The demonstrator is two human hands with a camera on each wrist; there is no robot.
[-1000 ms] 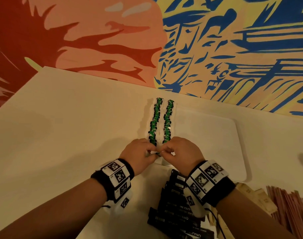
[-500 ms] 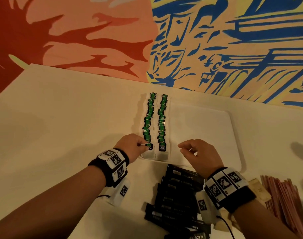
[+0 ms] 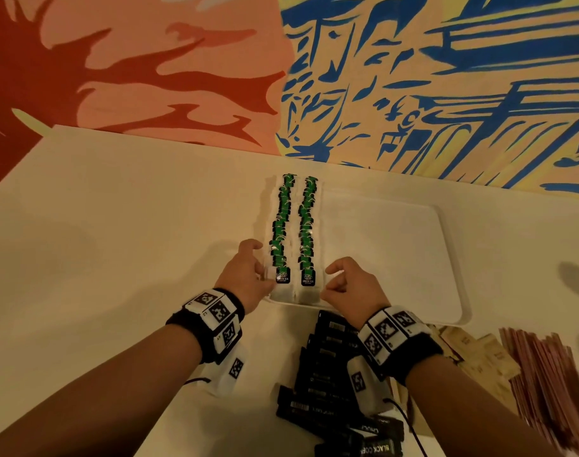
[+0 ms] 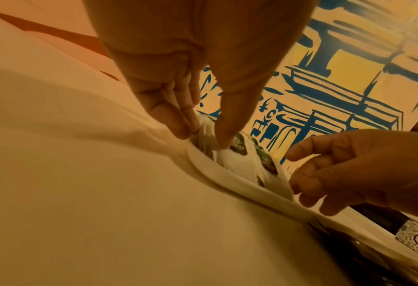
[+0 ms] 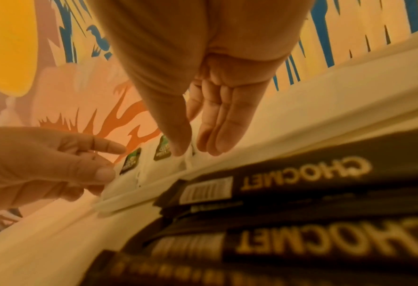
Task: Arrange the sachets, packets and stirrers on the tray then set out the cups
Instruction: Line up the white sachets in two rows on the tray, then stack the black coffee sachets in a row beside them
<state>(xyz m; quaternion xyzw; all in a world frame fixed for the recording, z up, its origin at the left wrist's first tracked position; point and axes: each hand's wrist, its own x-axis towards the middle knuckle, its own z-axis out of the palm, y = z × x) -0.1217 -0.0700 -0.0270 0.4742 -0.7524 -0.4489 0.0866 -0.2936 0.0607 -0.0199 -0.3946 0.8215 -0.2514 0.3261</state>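
Wall (image 3: 413, 77): painted with a mural, red and salmon shapes at left, blue strokes on yellow at right; met directly by the counter's far edge.

Counter (image 3: 116, 242): plain white, matte, warmly lit.

Tray (image 3: 396, 252): white, rectangular, rounded rim, set flat on the counter near the wall.

Tea sachets (image 3: 283, 225): white with green tags, laid in two overlapping rows along the tray's left end.

Black packets (image 3: 331, 357): a fanned pile on the counter, just in front of the tray.

Stirrers (image 3: 545, 384) and tan packets (image 3: 479, 357): heaped on the counter at right, off the tray.

Left hand (image 3: 245, 275): fingers pinched on the outer edge of the left row's nearest sachet.

Right hand (image 3: 350, 285): fingers loosely curled, thumb tip laid against the right row's nearest sachet; nothing is gripped.
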